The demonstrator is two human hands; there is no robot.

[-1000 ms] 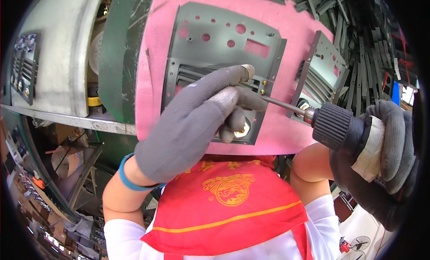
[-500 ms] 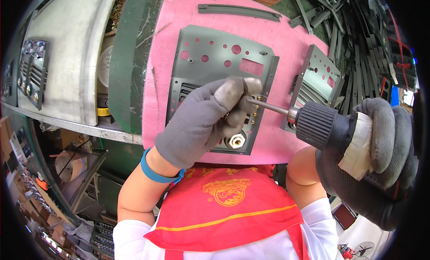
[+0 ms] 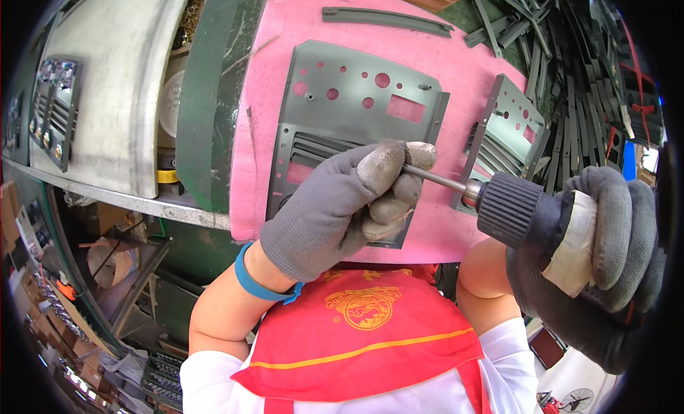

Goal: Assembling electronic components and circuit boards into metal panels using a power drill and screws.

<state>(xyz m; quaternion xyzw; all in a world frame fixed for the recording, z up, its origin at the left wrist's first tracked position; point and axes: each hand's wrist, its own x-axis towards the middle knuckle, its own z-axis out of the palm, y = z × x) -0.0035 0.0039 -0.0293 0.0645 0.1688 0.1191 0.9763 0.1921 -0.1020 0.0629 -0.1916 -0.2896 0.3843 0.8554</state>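
My right hand, in a dark grey glove, is wrapped round a power screwdriver with a black ribbed collar and pale tape on its body. Its long metal bit points left, its tip meeting the fingertips of my left hand. That gloved hand is closed in a pinch; whatever lies between the fingers, if anything, is hidden. Beneath it lies a grey metal panel with round holes, a rectangular cutout and louvre slots. My left hand covers the panel's near right part.
Pink foam sheet lies under the panel. A second punched panel rests at right, beside a heap of dark metal strips. One curved strip lies at the far side. A pale metal surface holds an assembled panel at left.
My left hand has shifted slightly right and now covers the brass fittings and the large nut seen earlier on the panel. The bit stays at its fingertips.
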